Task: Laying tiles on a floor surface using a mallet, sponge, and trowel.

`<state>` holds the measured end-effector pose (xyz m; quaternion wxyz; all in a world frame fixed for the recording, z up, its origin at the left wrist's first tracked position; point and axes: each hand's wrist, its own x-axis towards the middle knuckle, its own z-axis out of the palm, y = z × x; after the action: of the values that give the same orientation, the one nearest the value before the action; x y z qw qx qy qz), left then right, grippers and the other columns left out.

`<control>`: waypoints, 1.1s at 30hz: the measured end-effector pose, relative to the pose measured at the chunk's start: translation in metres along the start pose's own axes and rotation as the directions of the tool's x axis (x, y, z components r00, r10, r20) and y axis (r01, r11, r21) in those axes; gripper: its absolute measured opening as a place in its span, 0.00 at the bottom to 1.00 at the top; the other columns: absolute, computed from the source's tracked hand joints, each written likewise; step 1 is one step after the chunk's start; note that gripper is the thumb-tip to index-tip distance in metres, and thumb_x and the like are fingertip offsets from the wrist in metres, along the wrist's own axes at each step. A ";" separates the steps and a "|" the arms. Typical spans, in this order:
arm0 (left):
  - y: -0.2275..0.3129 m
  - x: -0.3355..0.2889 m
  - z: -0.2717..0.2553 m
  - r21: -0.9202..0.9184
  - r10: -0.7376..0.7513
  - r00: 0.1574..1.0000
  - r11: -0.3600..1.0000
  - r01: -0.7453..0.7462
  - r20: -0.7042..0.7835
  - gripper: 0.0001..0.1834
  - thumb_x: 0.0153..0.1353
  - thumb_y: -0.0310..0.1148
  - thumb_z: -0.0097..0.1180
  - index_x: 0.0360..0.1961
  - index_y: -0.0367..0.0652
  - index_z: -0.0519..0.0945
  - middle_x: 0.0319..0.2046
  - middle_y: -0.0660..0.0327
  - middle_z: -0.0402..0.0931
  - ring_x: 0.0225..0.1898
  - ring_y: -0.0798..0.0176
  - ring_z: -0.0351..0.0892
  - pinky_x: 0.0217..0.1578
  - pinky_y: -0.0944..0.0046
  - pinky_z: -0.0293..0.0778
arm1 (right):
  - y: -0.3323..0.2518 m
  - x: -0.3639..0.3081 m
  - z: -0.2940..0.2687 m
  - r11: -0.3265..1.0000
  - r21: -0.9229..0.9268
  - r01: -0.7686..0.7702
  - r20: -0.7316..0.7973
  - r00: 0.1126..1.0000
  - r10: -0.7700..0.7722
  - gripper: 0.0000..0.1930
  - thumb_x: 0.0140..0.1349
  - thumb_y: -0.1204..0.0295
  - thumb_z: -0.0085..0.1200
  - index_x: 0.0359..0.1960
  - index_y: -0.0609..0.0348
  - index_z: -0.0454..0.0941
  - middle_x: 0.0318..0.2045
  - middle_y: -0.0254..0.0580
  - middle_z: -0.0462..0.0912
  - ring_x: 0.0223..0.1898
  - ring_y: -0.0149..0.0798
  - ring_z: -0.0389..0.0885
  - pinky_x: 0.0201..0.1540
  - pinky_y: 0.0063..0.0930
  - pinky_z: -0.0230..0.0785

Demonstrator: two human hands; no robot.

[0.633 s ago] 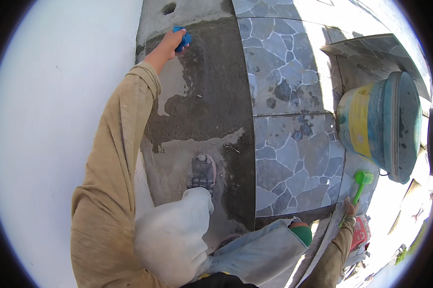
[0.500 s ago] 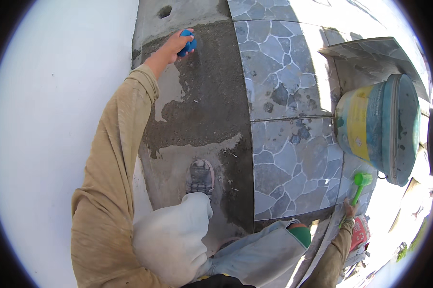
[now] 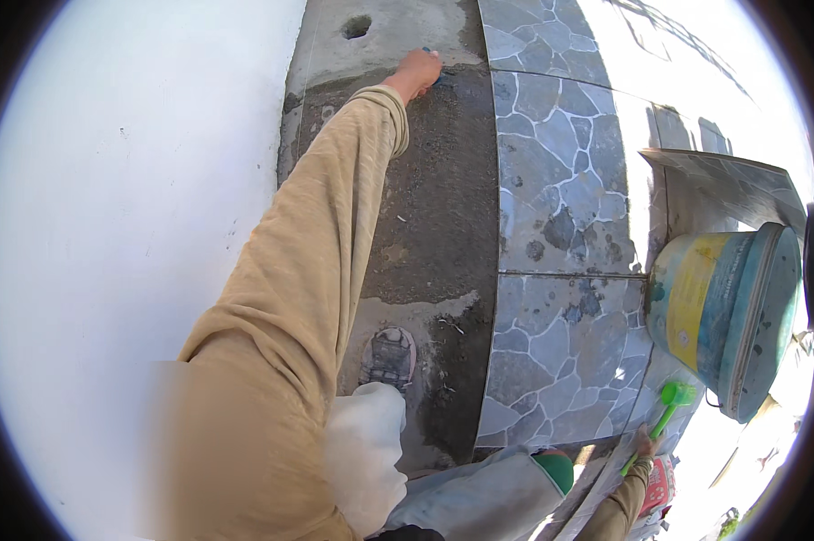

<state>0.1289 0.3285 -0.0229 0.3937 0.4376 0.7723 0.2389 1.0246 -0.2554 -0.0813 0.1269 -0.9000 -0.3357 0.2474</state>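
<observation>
My left hand (image 3: 416,74) is stretched out to the far end of the dark wet strip of floor (image 3: 439,198). Its fingers are closed around a small blue rounded object (image 3: 439,79), mostly hidden behind them; its kind cannot be made out. At the lower right my right hand (image 3: 645,443) grips the handle of a bright green mallet (image 3: 676,394). The mallet head rests by or just over the grey stone-patterned tiles (image 3: 560,352), near the bucket.
A white wall (image 3: 137,225) runs along the left. A teal bucket (image 3: 727,307) with a yellow band lies tilted at the right, below a leaning tile (image 3: 731,176). One shoe (image 3: 389,356) stands on the strip. The concrete beyond has a hole (image 3: 356,26). A red container (image 3: 658,487) is near my right arm.
My left hand has moved right and slightly farther away with the blue object, now lower over the wet strip. The view has shifted; my right hand still holds the mallet.
</observation>
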 end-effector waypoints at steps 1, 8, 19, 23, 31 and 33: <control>-0.016 0.005 -0.014 0.125 0.032 0.997 0.992 -0.023 -0.067 0.27 0.73 0.50 0.43 0.31 0.34 0.77 0.20 0.54 0.75 0.17 0.54 0.72 0.21 0.52 0.68 | 0.002 0.000 0.000 0.996 0.085 -0.012 0.019 1.000 0.010 0.43 0.50 0.63 0.72 0.64 0.72 0.63 0.52 0.53 0.77 0.49 0.45 0.79 0.52 0.37 0.74; -0.104 0.006 -0.166 0.354 -0.141 0.926 0.895 0.270 -0.350 0.23 0.72 0.47 0.47 0.46 0.36 0.82 0.40 0.49 0.85 0.40 0.46 0.86 0.42 0.49 0.78 | -0.012 -0.011 0.004 0.997 -0.069 0.046 -0.126 0.990 -0.054 0.45 0.51 0.60 0.71 0.65 0.73 0.62 0.52 0.55 0.78 0.49 0.48 0.80 0.53 0.39 0.73; 0.094 -0.296 -0.079 -0.490 0.310 0.846 0.869 -0.066 0.434 0.44 0.44 0.42 0.56 0.67 0.39 0.69 0.49 0.52 0.79 0.43 0.55 0.83 0.40 0.62 0.74 | -0.068 -0.042 -0.009 0.909 -0.331 -0.252 -0.086 0.968 0.237 0.67 0.37 0.36 0.73 0.74 0.60 0.51 0.65 0.71 0.65 0.70 0.66 0.60 0.71 0.50 0.54; 0.237 -0.415 0.019 -0.343 0.782 0.490 0.614 -0.711 0.385 0.47 0.46 0.49 0.61 0.69 0.42 0.66 0.50 0.53 0.77 0.49 0.61 0.81 0.47 0.65 0.78 | -0.085 -0.055 -0.009 0.903 -0.226 -0.366 -0.117 0.930 0.348 0.70 0.34 0.38 0.76 0.76 0.52 0.46 0.70 0.74 0.53 0.73 0.70 0.50 0.74 0.57 0.45; 0.422 -0.449 0.317 0.019 0.384 0.088 0.178 -0.984 0.919 0.22 0.56 0.42 0.69 0.45 0.43 0.74 0.34 0.60 0.75 0.38 0.62 0.78 0.34 0.60 0.78 | -0.107 -0.069 -0.024 0.877 -0.148 -0.456 -0.065 0.890 0.452 0.68 0.36 0.41 0.77 0.77 0.44 0.45 0.75 0.64 0.44 0.76 0.64 0.44 0.72 0.59 0.49; 0.422 -0.421 0.395 0.212 0.182 0.205 -0.020 -0.977 0.962 0.20 0.57 0.40 0.66 0.45 0.40 0.78 0.37 0.55 0.79 0.38 0.57 0.81 0.31 0.58 0.80 | -0.106 -0.071 -0.025 0.879 -0.147 -0.454 -0.082 0.891 0.446 0.68 0.36 0.41 0.77 0.77 0.44 0.46 0.75 0.64 0.44 0.76 0.64 0.44 0.71 0.58 0.50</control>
<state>0.7862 0.1863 0.2187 0.1858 0.9335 0.2024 -0.2306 0.9343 -0.2254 0.0067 0.0001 -0.9661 -0.1334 0.2212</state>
